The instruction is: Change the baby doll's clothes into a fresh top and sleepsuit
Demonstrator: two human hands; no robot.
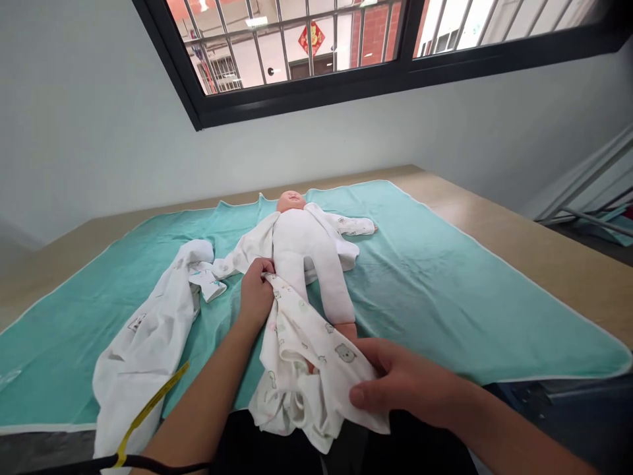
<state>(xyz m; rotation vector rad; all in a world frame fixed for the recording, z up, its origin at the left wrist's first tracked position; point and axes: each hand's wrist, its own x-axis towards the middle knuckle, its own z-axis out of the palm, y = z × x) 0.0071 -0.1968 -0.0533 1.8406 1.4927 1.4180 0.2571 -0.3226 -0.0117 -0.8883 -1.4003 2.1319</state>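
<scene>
Likely risk: the printed romper [301,343] hangs bunched over the near edge of the surface [519,231], so a pull from the right hand [395,386] could drag the doll [306,254] askew or snag its foot. Left hand [256,290] fingers pinch the fabric at the doll's hip; right fingers grip the crumpled leg end. The romper looks white, bear-printed and limp, spread open under the doll mid-way along the teal blanket [445,284].

Single head-worn view, looked forward and down, held close above the baby doll [302,245] on the teal blanket [445,290], faced the wall [74,132] and barred window [346,33].
</scene>
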